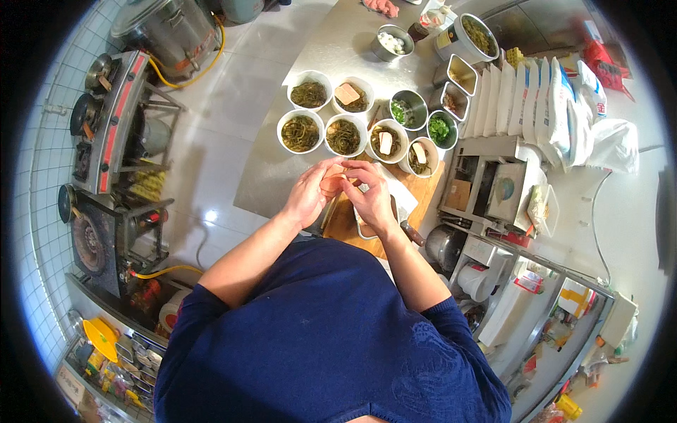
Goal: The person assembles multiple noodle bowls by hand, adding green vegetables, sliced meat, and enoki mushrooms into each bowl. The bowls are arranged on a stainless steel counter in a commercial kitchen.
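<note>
Just in front of my body, my left hand [310, 196] is closed around some thin pinkish-orange meat slices [333, 183]. The fingers of my right hand [368, 197] pinch at their edge. Beyond my hands stand several white bowls [301, 132] with dark green shredded seaweed in them. A pink meat slice [347, 94] lies on one far bowl, and pale oblong pieces [385, 143] top the two right-hand bowls. Under my right forearm, a tray [363, 229] is partly hidden on a wooden board [424, 204]. Beside it shows a brown knife handle [412, 233].
Metal pots of chopped greens [438, 130] and rectangular tins [461, 75] stand right of the bowls. Farther back are a pot of white eggs [390, 44] and a large seaweed tub [476, 37]. White bags [557, 106] line the right; a stove [116, 127] stands left across the floor.
</note>
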Available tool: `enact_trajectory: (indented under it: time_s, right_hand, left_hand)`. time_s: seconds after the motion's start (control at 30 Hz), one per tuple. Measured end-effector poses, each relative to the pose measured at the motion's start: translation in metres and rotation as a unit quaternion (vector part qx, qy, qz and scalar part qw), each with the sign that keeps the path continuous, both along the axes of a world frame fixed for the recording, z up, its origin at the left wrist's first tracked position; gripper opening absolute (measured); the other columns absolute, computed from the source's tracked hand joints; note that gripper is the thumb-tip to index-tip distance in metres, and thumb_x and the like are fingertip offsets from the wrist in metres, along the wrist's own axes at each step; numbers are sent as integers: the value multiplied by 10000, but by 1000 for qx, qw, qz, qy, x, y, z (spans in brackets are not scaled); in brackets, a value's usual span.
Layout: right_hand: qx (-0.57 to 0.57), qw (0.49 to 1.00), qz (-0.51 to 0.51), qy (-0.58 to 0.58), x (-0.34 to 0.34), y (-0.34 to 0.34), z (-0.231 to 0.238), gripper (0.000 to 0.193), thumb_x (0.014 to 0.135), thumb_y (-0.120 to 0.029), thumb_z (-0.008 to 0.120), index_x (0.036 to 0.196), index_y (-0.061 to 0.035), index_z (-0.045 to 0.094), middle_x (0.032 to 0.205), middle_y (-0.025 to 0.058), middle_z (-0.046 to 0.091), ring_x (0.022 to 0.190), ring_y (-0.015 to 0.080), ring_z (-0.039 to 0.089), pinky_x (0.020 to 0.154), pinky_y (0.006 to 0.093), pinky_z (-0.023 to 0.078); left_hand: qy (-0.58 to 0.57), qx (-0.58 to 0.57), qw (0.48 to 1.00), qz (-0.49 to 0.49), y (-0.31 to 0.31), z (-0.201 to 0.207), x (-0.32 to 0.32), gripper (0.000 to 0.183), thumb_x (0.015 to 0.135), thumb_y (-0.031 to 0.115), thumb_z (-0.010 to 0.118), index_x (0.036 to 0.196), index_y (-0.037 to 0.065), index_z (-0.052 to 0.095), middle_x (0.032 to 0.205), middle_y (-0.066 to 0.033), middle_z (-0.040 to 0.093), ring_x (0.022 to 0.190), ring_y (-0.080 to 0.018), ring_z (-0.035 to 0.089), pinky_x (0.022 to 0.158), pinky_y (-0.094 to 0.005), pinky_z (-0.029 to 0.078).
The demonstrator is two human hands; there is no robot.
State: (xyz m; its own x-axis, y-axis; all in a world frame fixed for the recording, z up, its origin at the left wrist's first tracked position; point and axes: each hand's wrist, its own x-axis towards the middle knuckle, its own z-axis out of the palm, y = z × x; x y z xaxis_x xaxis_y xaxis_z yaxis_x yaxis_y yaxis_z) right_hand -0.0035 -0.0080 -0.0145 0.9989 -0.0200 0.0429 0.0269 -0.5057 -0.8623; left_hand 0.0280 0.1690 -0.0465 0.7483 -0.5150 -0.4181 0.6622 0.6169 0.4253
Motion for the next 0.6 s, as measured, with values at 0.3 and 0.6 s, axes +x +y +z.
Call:
enact_trajectory:
  time_s: [0.3,0.6]
  right_hand:
    - [-203,963,113,-136,11,11,-9,211,773,-80,833,976,-85,777,1108,56,744,966,314,679,837,424,591]
    - [-49,995,84,11,32,11,-7,197,812,-45,817,997,-49,751,1053,101,754,943,312,720,818,412,590]
  left_hand:
    - [26,28,998,-47,12,-19,3,479,1202,358,383,1492,42,597,1388,-87,676,1223,-191,675,1077,-385,536]
    - [32,25,998,-50,15,-15,15,490,1201,377,392,1535,53,548,1381,-102,677,1169,-201,682,1040,-386,544]
